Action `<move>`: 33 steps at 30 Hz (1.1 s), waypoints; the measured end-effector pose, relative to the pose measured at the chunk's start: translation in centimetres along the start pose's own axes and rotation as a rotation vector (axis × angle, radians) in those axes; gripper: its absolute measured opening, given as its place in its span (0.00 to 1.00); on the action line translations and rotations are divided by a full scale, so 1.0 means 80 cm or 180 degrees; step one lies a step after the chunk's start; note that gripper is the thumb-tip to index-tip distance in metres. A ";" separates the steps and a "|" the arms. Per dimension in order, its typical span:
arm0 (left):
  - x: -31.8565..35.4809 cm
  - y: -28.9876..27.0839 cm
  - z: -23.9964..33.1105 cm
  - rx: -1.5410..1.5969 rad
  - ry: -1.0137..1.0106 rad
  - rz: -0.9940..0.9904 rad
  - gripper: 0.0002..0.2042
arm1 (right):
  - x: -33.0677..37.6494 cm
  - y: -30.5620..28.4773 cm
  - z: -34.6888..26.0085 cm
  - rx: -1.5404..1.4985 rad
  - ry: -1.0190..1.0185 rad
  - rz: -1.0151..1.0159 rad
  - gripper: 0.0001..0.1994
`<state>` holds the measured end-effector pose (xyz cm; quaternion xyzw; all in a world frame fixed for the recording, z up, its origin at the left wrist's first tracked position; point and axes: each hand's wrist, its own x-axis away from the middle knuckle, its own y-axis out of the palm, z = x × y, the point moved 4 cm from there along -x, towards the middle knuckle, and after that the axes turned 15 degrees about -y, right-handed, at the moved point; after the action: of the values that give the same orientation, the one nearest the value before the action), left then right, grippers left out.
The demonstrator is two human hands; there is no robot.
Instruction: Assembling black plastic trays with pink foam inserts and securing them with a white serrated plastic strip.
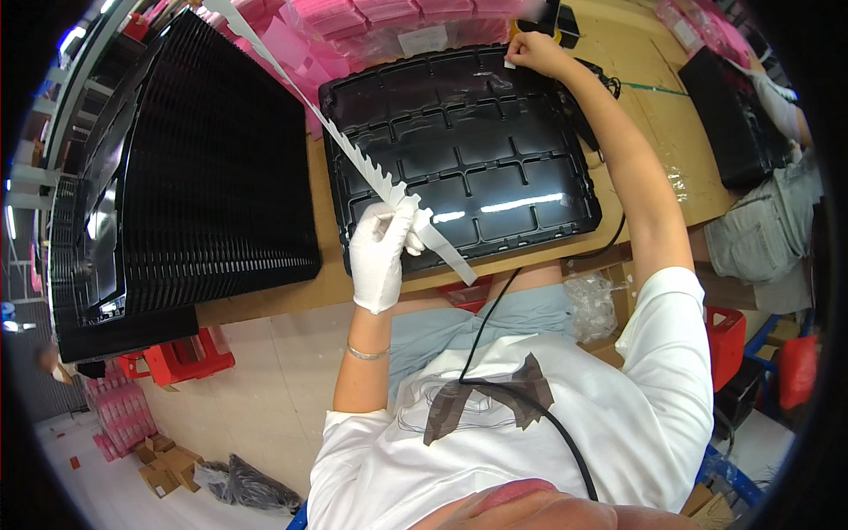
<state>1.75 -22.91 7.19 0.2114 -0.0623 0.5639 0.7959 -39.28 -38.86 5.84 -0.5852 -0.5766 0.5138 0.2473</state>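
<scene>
My left hand (380,252), in a white glove, is closed on a long white paper strip (353,155) with a row of jagged flaps along one edge. The strip runs up past the far left, and its loose end hangs below my fingers. Beneath it lies a black plastic tray (433,132) with shallow moulded compartments. At the tray's far right corner, my bare right hand (541,55) pinches a small white piece (510,64), which looks like a sticker. Whether that piece touches the tray, I cannot tell.
A tall stack of black trays (221,168) stands on the left. Pink packs (362,22) sit behind the tray on the cardboard-covered table (649,150). A black cable (609,247) crosses the front edge. At right, another person's arm is by a black tray (729,119).
</scene>
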 end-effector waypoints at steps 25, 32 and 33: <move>0.030 -0.002 -0.013 -0.0549 0.0337 0.0157 0.05 | 0.078 -0.045 -0.063 -0.1964 0.0470 0.1019 0.09; 0.120 -0.019 -0.075 -0.3120 0.1960 0.0055 0.04 | 0.375 -0.094 -0.178 -0.3934 0.0479 0.0305 0.16; 0.124 -0.029 -0.102 -0.3146 0.1810 -0.0037 0.05 | 0.421 -0.083 -0.182 -0.3941 0.0993 0.0010 0.14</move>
<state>6.32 -11.63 2.57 -0.3458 -0.1009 0.4980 0.7888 -35.62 -1.74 6.17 -0.6885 -0.7230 -0.0054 -0.0564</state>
